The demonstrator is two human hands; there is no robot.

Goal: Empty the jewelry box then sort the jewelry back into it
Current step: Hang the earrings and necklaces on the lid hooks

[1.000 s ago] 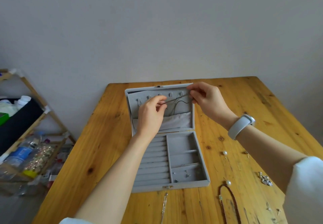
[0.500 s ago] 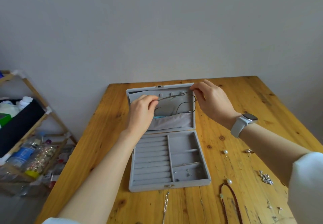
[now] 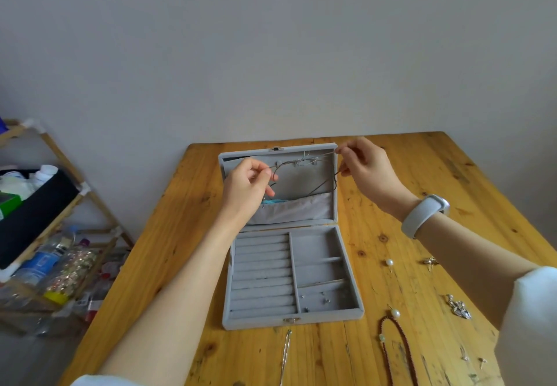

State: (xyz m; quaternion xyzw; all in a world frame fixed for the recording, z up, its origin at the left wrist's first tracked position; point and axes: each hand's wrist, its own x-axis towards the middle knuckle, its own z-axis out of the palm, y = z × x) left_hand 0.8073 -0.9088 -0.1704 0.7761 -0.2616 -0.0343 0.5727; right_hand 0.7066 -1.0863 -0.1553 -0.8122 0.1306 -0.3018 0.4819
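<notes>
Emptying step: left hand (image 3: 247,185) and right hand (image 3: 363,164) pinch necklace (image 3: 297,161) stretched across jewelry box (image 3: 334,318) lid, 12 o'clock; next, probably unhook it.

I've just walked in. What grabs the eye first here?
Two hands, left and right, stretch a thin necklace across the raised lid of an open grey jewelry box in the middle of a wooden table. To the box's right lie pearl pins and a dark bead strand.
</notes>
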